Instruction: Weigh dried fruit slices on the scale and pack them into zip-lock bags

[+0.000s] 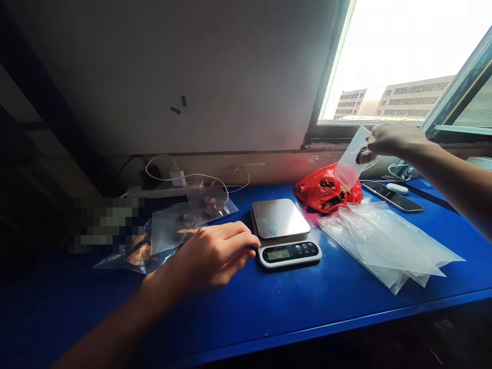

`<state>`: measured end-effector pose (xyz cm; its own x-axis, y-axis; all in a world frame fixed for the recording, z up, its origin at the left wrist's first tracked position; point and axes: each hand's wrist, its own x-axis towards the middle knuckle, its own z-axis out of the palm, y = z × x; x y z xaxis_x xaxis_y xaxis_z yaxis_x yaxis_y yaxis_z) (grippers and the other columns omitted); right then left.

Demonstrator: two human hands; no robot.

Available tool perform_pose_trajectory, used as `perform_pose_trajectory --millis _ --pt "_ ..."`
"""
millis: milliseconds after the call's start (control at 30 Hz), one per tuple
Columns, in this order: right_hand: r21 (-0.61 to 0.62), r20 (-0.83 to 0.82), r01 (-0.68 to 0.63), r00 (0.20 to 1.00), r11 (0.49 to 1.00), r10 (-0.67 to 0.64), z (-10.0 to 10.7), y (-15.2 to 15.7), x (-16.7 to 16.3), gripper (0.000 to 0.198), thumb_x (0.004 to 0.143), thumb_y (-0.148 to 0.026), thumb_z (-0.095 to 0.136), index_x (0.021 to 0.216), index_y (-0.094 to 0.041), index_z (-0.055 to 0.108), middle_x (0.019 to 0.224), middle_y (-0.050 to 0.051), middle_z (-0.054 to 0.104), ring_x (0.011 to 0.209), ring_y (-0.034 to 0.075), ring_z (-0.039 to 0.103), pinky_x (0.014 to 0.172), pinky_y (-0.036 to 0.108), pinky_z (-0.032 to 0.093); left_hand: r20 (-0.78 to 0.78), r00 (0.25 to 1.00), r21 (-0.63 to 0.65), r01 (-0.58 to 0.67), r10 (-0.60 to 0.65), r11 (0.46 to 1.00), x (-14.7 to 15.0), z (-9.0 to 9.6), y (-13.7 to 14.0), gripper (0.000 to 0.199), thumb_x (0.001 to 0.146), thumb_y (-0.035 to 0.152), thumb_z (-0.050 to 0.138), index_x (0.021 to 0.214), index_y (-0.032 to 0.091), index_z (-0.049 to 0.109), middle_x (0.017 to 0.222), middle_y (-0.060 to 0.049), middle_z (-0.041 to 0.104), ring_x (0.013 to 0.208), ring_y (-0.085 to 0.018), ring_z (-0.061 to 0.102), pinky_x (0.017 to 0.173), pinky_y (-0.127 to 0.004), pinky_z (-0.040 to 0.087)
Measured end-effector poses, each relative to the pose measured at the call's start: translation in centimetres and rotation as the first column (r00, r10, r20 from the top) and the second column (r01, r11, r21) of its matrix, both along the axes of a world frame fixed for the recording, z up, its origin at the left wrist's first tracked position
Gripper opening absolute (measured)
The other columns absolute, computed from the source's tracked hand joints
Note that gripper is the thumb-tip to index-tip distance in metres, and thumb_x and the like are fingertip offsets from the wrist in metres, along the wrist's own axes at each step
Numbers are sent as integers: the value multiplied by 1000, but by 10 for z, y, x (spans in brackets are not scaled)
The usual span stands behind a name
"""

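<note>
My left hand (219,251) reaches over the blue table with its fingers stretched out and holding nothing. Its fingertips are at the left edge of a digital kitchen scale (282,218); I cannot tell if they touch it. The bare metal plate lies above a display reading 0.0. At the right, my right hand (395,141) is closed on a clear plastic bag (349,164), raised and tilted over a red plastic bag (313,189). Dark brown pieces show in the red bag's opening. A dark piece (362,155) is by my right fingertips; whether they grip it is unclear.
Several flat clear zip bags (388,246) lie fanned out at the right. Filled clear bags (140,253) with brown pieces lie at the left. Behind are a white charger (177,178) with cable, a phone (394,197) and a white mouse-like object (397,188).
</note>
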<state>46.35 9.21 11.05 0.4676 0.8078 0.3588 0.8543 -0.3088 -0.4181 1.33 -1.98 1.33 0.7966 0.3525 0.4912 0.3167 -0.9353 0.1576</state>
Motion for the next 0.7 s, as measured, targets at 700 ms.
perform_pose_trajectory --millis 700 --pt "-2 422 -68 904 998 62 14 -21 -30 36 83 -11 56 119 -7 64 122 21 62 112 24 56 73 32 31 -129 990 110 -49 63 993 -1 -4 5 19 90 11 47 97 16 63 86 -5 66 73 -15 64 66 -25 52"
